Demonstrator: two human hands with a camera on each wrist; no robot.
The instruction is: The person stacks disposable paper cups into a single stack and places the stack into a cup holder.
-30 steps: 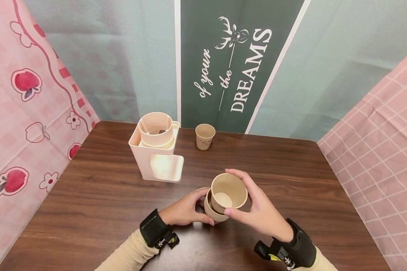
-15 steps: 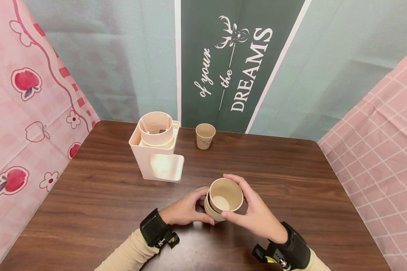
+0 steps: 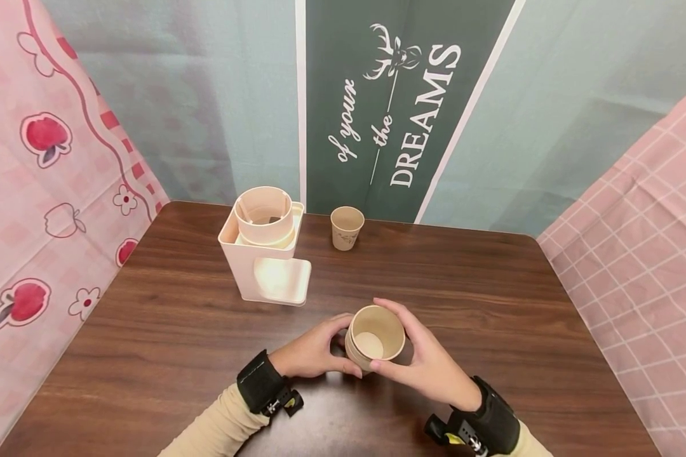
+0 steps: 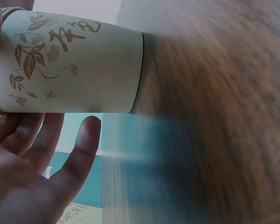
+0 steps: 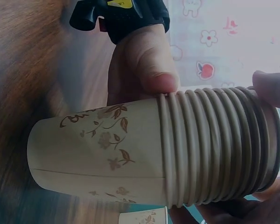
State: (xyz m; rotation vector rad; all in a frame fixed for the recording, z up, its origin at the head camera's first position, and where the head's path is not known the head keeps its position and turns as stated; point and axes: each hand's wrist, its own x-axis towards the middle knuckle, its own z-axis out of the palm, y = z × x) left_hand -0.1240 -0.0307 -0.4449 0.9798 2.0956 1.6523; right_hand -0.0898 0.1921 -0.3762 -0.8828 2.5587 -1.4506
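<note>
A stack of beige paper cups (image 3: 378, 333) stands between both hands near the table's front, mouths up. In the right wrist view, many nested rims sit above the printed wall of the lowest cup (image 5: 98, 149). My left hand (image 3: 313, 353) holds the stack from the left, thumb just under the lowest rim. My right hand (image 3: 431, 362) grips the uppermost rims from the right, thumb in front. The left wrist view shows the cup wall (image 4: 88, 70) with brown leaves; its base is at the tabletop, though contact is hard to tell.
A cream-coloured stand (image 3: 246, 270) with a round tube (image 3: 265, 219) on top and a flat foot is at the back left. A single paper cup (image 3: 345, 233) stands upright to its right. Curtains rise behind the wooden table (image 3: 463, 273) and at both sides.
My right hand has moved down and left, bringing the upper cups into the stack below; the tilt and gap between them have shrunk. My left hand has stayed in place.
</note>
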